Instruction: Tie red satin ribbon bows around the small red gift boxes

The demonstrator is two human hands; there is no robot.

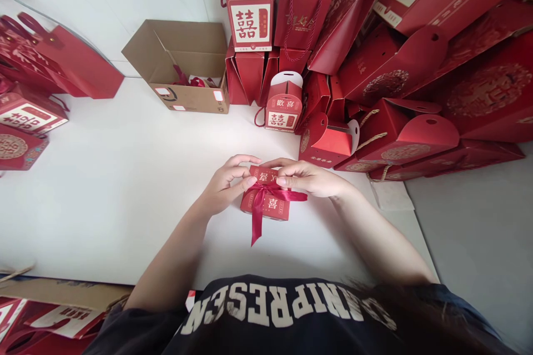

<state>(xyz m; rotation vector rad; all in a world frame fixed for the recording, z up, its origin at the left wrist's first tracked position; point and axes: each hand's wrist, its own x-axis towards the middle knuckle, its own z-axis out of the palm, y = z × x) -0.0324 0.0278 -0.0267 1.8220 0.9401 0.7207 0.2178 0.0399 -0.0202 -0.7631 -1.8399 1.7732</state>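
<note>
A small red gift box with white characters lies on the white table in front of my body. Around it runs a dark red ribbon, tied in a bow on top, with one tail hanging towards me and a loop or tail pointing right. My left hand is at the box's left side, thumb and fingers closed at the ribbon by the knot. From the right, my right hand pinches the ribbon near the knot, its other fingers behind the box. The far edge of the box is partly hidden by my fingers.
An open cardboard box with ribbon pieces inside stands at the back. Red gift boxes are stacked at the back and right. More red bags stand at the left, and a carton of red packaging is at the lower left.
</note>
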